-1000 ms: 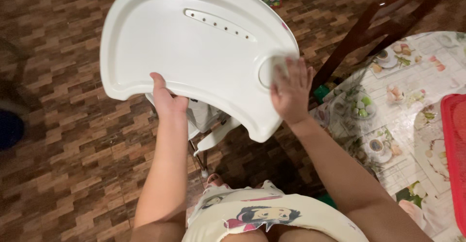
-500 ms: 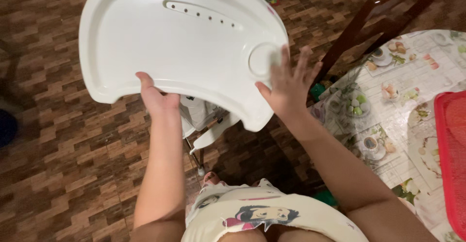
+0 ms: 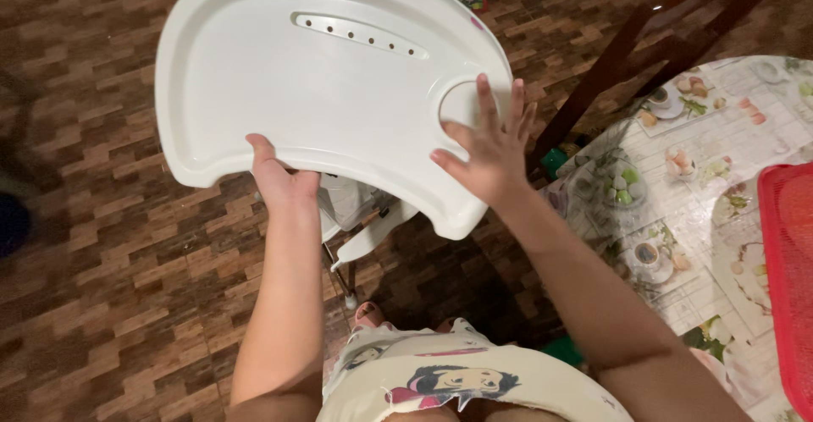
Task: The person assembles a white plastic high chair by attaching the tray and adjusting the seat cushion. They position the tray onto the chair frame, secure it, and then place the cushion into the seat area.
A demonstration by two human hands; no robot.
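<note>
A white plastic tray point(image 3: 322, 92) held up over the wood-patterned floor point(image 3: 102, 286) — left hand point(image 3: 284, 181) gripping its near rim, right hand point(image 3: 491, 155) spread flat on top.

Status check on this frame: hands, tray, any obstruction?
Left hand grips white tray at its inner edge. Right hand flat, fingers spread on tray surface. Tray held above the floor; white frame below it.

brown brick-pattern floor point(image 3: 110, 303) and a covered table point(image 3: 720, 134) at our right

on the floor we see a white frame point(image 3: 364, 219) and a dark wooden chair point(image 3: 644, 49); on the table's patterned cloth, a red tray point(image 3: 792, 286) lies at its right edge.
</note>
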